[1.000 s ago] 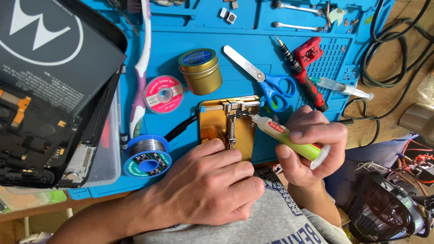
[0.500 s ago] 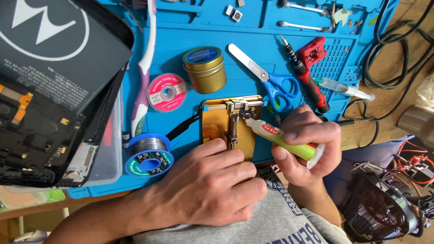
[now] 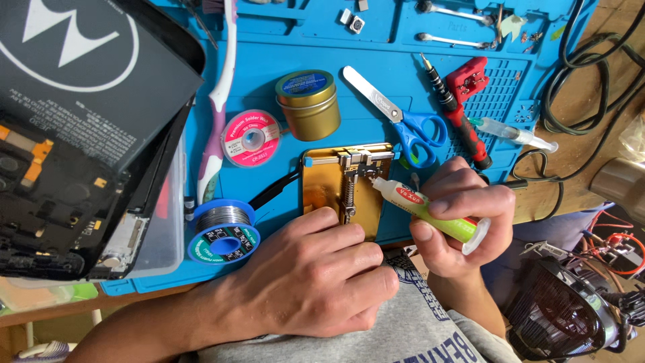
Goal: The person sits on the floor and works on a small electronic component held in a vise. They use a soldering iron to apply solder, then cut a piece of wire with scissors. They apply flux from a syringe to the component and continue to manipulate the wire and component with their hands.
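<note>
Your right hand (image 3: 457, 218) is pinching a small yellow-green plastic tube with a white nozzle (image 3: 430, 210), fingers wrapped round its body and thumb underneath; the nozzle tip points left and sits right at the metal clamp of the gold-coloured rectangular holder plate (image 3: 339, 185), touching or just about, can't tell which. Your left hand (image 3: 316, 275) lies flat, palm down, fingers loosely together, holding nothing; its fingertips press on the plate's near edge. That plate sits on the blue silicone work mat (image 3: 269, 60), near the mat's front edge.

Around it: a blue spool of silver solder wire (image 3: 224, 232) just left of your left hand; a pink reel (image 3: 250, 138) and a round brass-coloured tin with a blue lid (image 3: 307, 102) further back; blue-handled scissors (image 3: 403, 117) just behind your right hand; a red-handled screwdriver (image 3: 457, 114) beside them; a white and purple toothbrush (image 3: 218, 107) lying along the left side, next to an opened dark tablet-like device (image 3: 74, 121).
</note>
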